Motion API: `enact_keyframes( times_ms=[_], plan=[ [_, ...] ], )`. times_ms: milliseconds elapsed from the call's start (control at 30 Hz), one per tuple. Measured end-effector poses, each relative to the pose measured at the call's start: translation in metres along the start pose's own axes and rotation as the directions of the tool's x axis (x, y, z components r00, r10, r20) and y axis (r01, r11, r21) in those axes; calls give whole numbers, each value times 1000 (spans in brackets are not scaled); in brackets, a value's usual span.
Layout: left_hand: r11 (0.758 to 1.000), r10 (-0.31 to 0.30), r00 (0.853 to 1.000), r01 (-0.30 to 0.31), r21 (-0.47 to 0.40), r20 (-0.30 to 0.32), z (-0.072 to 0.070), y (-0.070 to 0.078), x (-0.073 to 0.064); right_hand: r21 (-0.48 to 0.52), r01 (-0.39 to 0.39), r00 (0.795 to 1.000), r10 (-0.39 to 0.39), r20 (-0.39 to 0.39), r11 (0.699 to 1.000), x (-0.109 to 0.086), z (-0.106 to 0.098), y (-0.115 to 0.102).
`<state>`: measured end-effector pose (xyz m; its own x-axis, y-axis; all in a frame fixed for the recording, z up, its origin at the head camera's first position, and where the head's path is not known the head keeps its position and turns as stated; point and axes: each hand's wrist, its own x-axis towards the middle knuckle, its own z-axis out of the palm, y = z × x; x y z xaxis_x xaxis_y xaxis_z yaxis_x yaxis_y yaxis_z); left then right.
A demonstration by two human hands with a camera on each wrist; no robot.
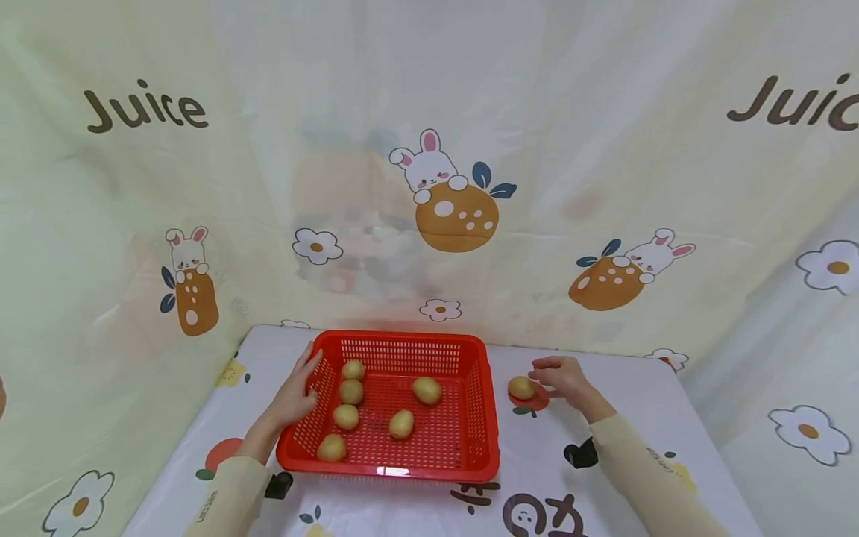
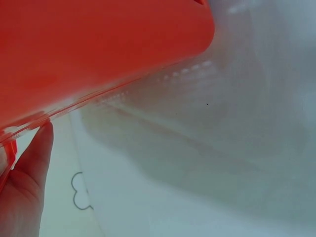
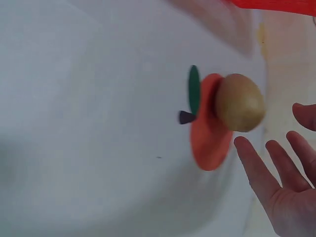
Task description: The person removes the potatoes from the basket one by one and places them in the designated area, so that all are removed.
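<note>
A red plastic basket (image 1: pixel 396 471) with perforated walls stands on the table with several potatoes (image 1: pixel 401 424) inside, most of them toward its left side. My left hand (image 1: pixel 295 395) grips the basket's left rim, its thumb on the inner side. In the left wrist view one finger (image 2: pixel 42 148) touches the basket's red edge (image 2: pixel 98 54); the rest of the hand is mostly cut off. To the right of the basket, a single potato (image 1: pixel 521 388) lies on the tablecloth. Beside it my right hand (image 1: pixel 564 378) hovers with fingers extended and apart, holding nothing, as the right wrist view also shows.
The table has a white printed tablecloth (image 1: pixel 537 462) with fruit and lettering. Behind it and at both sides hang pale curtains (image 1: pixel 362 283) printed with rabbits and flowers. A printed red fruit (image 3: pixel 210 148) lies under the loose potato.
</note>
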<state>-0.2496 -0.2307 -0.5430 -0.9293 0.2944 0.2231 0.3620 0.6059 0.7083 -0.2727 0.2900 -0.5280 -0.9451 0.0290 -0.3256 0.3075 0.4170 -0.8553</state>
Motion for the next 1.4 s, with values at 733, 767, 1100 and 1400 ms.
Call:
enact_keyframes(
  times_ms=[733, 767, 1100, 1400],
  plan=[
    [1000, 18, 1000, -18, 24, -15, -2, 0, 2, 171, 124, 982, -145, 120, 978, -14, 52, -111],
    [1000, 18, 1000, -18, 23, -15, -2, 0, 1, 182, 121, 981, -145, 126, 976, -14, 58, -114],
    [1000, 6, 1000, -6, 9, 4, 2, -1, -2, 217, 124, 975, -160, 156, 968, -11, 113, -123],
    [999, 24, 1000, -24, 25, -3, 1, 0, -1, 213, 139, 988, -151, 41, 967, 2, 143, -109]
  ],
)
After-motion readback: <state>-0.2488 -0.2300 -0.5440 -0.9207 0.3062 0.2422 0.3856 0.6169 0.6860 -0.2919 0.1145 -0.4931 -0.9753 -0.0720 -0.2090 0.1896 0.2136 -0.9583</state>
